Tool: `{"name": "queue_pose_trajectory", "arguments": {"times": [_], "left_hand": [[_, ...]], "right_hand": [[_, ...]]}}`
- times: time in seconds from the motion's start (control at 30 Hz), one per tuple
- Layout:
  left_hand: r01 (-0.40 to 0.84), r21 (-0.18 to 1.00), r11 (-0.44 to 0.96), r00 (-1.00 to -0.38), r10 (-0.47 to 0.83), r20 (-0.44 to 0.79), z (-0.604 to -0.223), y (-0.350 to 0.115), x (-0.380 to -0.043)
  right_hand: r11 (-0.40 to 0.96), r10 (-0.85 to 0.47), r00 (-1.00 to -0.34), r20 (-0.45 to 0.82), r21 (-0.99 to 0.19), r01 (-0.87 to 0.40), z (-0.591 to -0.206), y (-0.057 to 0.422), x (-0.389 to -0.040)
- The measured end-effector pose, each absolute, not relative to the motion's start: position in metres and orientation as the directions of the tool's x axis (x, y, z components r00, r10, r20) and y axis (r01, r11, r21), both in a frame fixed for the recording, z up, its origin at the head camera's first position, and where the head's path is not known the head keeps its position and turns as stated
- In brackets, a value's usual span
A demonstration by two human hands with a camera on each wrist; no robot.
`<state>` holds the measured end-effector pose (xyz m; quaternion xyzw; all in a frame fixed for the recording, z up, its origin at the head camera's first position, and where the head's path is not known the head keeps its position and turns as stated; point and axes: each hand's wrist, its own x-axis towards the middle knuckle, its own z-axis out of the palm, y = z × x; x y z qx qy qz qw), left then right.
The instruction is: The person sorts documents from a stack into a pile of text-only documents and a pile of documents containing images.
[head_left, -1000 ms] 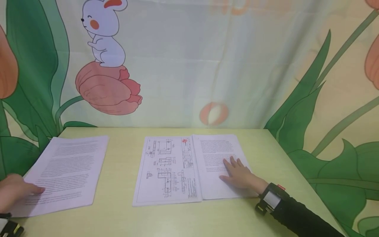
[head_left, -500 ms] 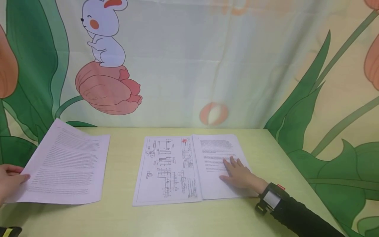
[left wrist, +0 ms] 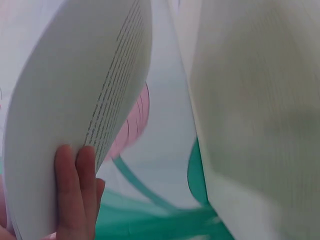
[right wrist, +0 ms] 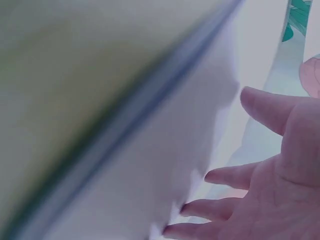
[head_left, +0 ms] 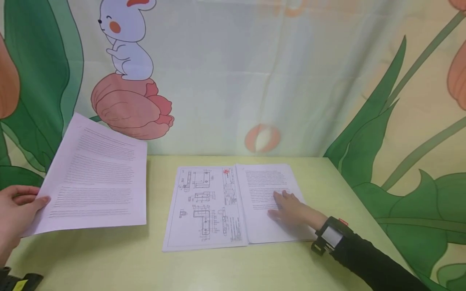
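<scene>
In the head view my left hand pinches the left edge of some printed sheets, thumb on the text side. They are raised off the table and tilted. The left wrist view shows my fingers against the back of the curved sheets, which bear text on that side too. My right hand is at the right part of a printed text stack, fingers spread. In the right wrist view its fingers are extended beside the stack; whether all the fingertips touch the paper I cannot tell.
A sheet with a technical drawing lies directly left of the text stack, their edges meeting. Everything rests on a pale yellow-green table. Behind it hangs a curtain printed with a rabbit and flowers.
My left hand has gripped the sheets at the left and lifted them off the table, up and slightly rightward. The right hand has shifted only slightly; the drawing and text stack stay put.
</scene>
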<state>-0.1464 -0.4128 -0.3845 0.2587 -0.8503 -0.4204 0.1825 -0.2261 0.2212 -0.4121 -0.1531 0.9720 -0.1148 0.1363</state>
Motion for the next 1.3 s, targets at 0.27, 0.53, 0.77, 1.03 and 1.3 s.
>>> {"name": "queue_pose_trajectory", "arguments": {"times": [0.27,0.53,0.77,1.03,1.3], "left_hand": [[-0.217,0.781,0.586,-0.882,-0.46,0.099,-0.347,-0.311,-0.139],[-0.174,0.877,0.448,-0.903,-0.427,0.039,-0.353,-0.247,-0.159],[-0.113,0.945,0.306,-0.922,-0.386,0.015,-0.362,-0.196,-0.167],[-0.107,0.953,0.283,-0.954,-0.3,-0.018,-0.376,-0.165,-0.169],[-0.05,0.887,0.459,-0.984,-0.175,0.036,-0.391,-0.166,-0.171]], "right_hand": [[0.856,-0.35,-0.936,-0.034,-0.419,-0.304,-0.385,0.188,-0.237],[0.599,-0.296,-0.955,-0.017,-0.782,-0.172,-0.372,0.145,-0.238],[0.294,-0.358,-0.919,-0.164,-0.954,0.055,-0.378,0.126,-0.237],[0.336,-0.187,-0.967,-0.171,-0.936,0.101,-0.386,0.125,-0.234],[0.412,-0.152,-0.966,-0.207,-0.902,0.129,-0.398,0.13,-0.235]]}}
